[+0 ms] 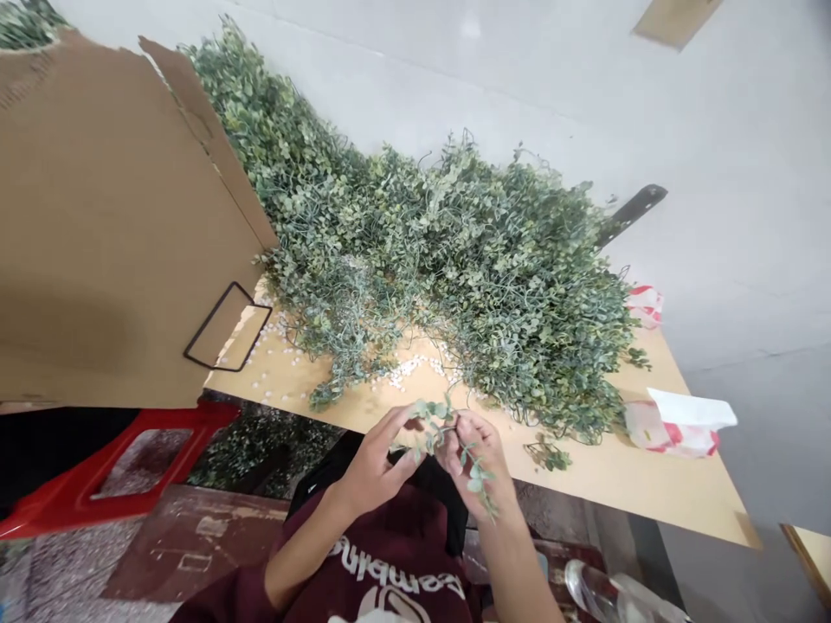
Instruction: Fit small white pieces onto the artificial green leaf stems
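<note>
My right hand (477, 459) pinches a thin stem of an artificial green leaf sprig (479, 474), in front of the table's near edge. Part of the sprig hangs down over that palm. My left hand (373, 467) is curled around the sprig's other end, its fingertips and thumb against the leaves with a gap between them. Just beyond both hands lies a large heap of artificial greenery (519, 260) with tangled stems. Small white pieces (415, 370) are scattered on the table (688, 484) between the heap and my hands.
A big cardboard sheet (117, 216) stands on the left, with a black wire frame (227, 327) by its lower corner. Red-and-white packets (675, 428) lie at the right. A red stool (123, 467) is at lower left, a clear plastic bottle (590, 588) at lower right.
</note>
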### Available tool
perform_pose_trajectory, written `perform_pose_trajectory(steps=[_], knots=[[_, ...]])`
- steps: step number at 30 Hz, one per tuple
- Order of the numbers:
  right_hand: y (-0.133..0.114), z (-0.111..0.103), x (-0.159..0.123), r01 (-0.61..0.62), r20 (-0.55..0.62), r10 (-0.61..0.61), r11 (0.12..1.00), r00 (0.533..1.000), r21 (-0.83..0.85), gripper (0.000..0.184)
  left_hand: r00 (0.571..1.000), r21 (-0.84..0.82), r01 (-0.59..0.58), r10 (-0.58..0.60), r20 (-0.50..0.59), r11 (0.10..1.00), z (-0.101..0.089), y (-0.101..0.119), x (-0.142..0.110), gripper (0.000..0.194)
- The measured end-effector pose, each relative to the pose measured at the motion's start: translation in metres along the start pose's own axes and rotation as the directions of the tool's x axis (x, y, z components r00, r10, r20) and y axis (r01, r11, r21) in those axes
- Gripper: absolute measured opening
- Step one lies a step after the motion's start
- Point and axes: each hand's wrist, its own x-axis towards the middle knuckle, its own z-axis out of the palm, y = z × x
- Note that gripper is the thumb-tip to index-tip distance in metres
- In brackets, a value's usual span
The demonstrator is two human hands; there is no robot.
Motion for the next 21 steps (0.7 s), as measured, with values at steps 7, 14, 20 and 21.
perform_pose_trajectory(steps=[7, 14, 20, 21], knots=[[0.051, 0.0, -0.01, -0.224, 0.017, 0.225, 0.955, 0.974, 0.196, 0.043, 0.994, -0.365, 0.106, -0.104, 0.025, 0.925, 0.004, -0.002, 0.006, 0.049], [0.057, -0.011, -0.005, -0.352, 0.179, 0.349, 0.936, 0.92, -0.014, 0.041, 0.932, -0.495, 0.203, -0.322, -0.167, 0.845, 0.004, -0.016, -0.003, 0.033], [0.041, -0.024, 0.035, -0.041, 0.182, 0.218, 0.741, 0.959, -0.671, 0.039, 0.849, -0.68, 0.14, -0.441, -0.292, 0.72, 0.002, -0.023, 0.004, 0.027], [0.037, -0.025, 0.046, 0.022, 0.145, 0.126, 0.674, 0.981, -0.739, 0.034, 0.831, -0.707, 0.118, -0.459, -0.314, 0.698, 0.001, -0.025, 0.007, 0.024]])
